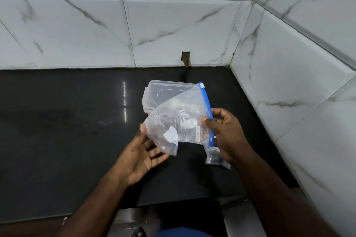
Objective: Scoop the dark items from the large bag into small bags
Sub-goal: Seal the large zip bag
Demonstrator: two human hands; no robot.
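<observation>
A large clear zip bag point(179, 119) with a blue slider strip along its right edge hangs tilted above the black counter. My right hand point(225, 132) pinches it at the blue strip. My left hand point(143, 155) is below its lower left corner, palm up and fingers spread, thumb touching the bag's edge. A small clear bag point(216, 157) holding dark items lies on the counter under my right hand, partly hidden by it. What the large bag holds is hard to make out through the plastic.
A clear plastic box point(163, 92) with clip lid stands behind the bag on the black counter point(67, 121). White marble-tiled walls close the back and right side. The counter's front edge runs below my forearms.
</observation>
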